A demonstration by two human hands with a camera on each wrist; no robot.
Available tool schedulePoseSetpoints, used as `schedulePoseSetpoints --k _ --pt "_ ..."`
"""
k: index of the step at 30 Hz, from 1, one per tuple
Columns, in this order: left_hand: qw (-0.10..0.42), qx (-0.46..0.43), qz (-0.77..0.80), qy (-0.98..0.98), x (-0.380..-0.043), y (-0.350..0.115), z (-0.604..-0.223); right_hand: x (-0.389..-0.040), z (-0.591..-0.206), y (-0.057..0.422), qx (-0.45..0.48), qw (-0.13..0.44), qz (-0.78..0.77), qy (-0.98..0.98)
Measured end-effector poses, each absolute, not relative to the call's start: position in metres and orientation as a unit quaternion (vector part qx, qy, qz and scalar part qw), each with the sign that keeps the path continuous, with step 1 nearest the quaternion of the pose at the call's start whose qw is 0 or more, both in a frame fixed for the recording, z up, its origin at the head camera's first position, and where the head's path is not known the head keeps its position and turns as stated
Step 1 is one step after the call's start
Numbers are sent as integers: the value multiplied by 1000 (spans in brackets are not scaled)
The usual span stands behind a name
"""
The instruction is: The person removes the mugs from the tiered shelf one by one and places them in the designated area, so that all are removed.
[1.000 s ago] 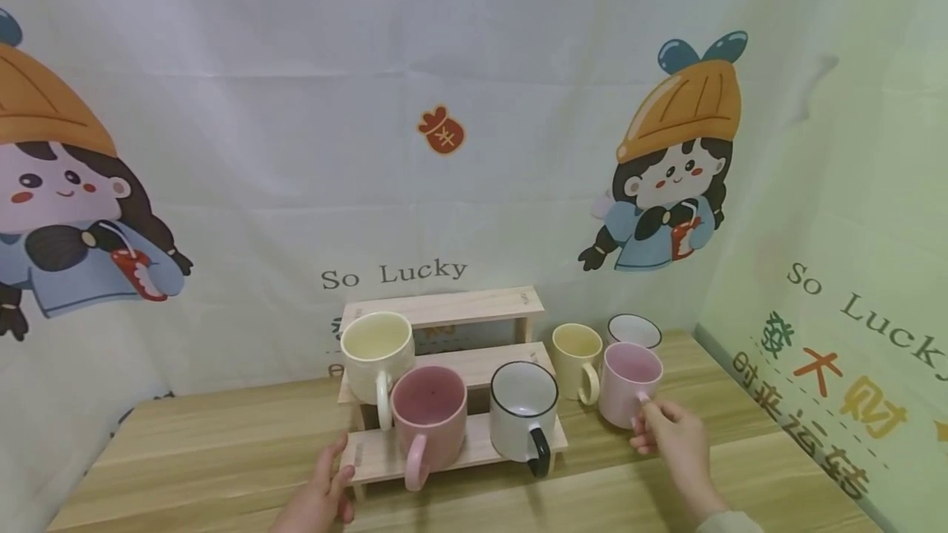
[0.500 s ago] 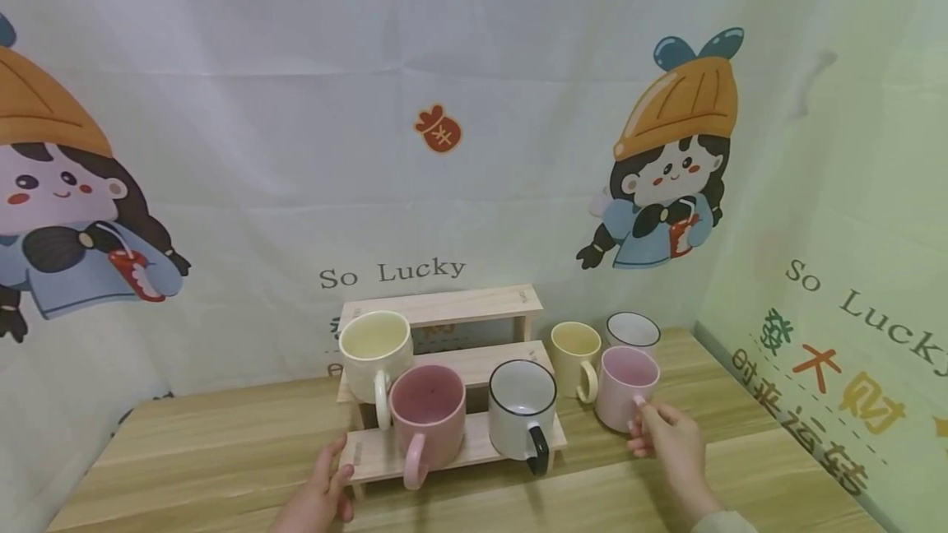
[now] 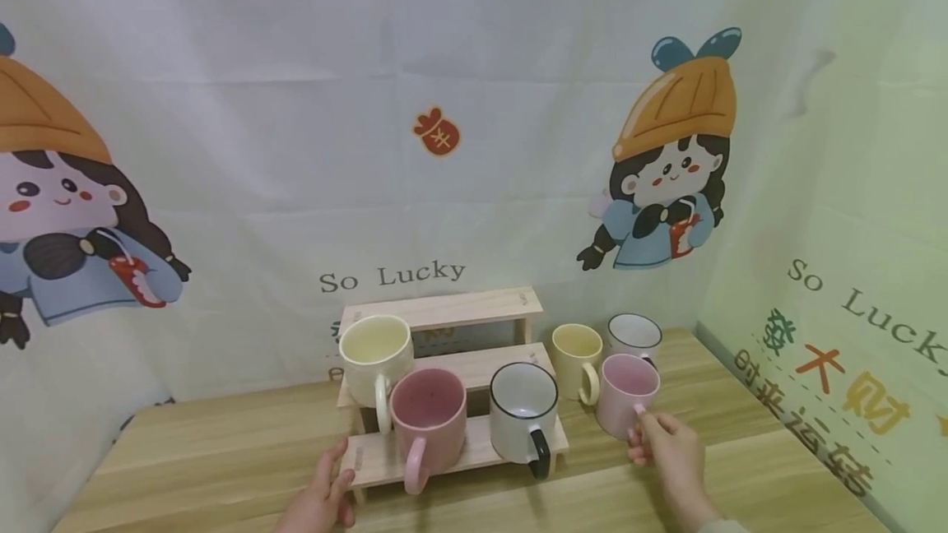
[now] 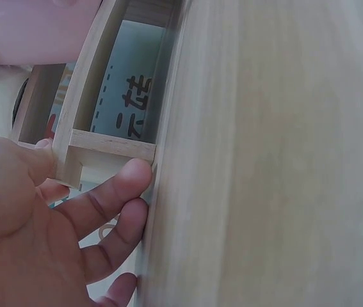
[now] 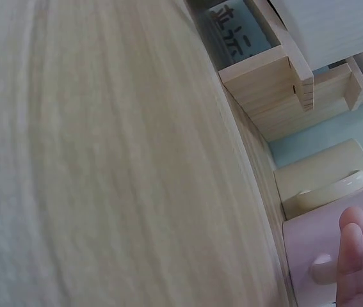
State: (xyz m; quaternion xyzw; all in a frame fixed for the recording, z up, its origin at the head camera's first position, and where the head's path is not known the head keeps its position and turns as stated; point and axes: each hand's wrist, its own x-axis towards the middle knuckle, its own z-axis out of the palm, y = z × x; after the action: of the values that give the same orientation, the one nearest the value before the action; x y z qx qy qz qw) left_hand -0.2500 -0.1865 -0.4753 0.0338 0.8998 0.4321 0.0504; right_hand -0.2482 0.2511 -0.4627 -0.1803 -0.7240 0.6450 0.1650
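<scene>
A light-pink mug (image 3: 625,401) stands at the right of a stepped wooden rack (image 3: 474,442). My right hand (image 3: 672,455) pinches its handle between thumb and fingers; the right wrist view shows those fingertips (image 5: 353,246) at the handle. My left hand (image 3: 318,492) holds the left end of the rack's lowest step, the thumb over the board and the other fingers against its side, as the left wrist view shows. On that step sit a deeper pink mug (image 3: 429,426) and a white mug with black rim and handle (image 3: 522,418). A cream mug (image 3: 376,360) is on the middle step.
A yellow mug (image 3: 576,360) stands between the rack and the light-pink mug. Behind the light-pink mug is another white, black-rimmed mug (image 3: 634,331), partly hidden. The wood-grain table (image 3: 222,442) meets a printed cloth backdrop (image 3: 518,187) behind and at the right.
My right hand has drawn the light-pink mug slightly toward me, and more of the white mug behind it shows. The left hand and the rack stay in place.
</scene>
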Motion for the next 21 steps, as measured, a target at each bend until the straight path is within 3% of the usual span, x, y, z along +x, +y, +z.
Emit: schedulePoseSetpoints --k 21 --pt "52 31 422 905 -249 -184 -471 -239 -449 259 -178 104 638 -742"
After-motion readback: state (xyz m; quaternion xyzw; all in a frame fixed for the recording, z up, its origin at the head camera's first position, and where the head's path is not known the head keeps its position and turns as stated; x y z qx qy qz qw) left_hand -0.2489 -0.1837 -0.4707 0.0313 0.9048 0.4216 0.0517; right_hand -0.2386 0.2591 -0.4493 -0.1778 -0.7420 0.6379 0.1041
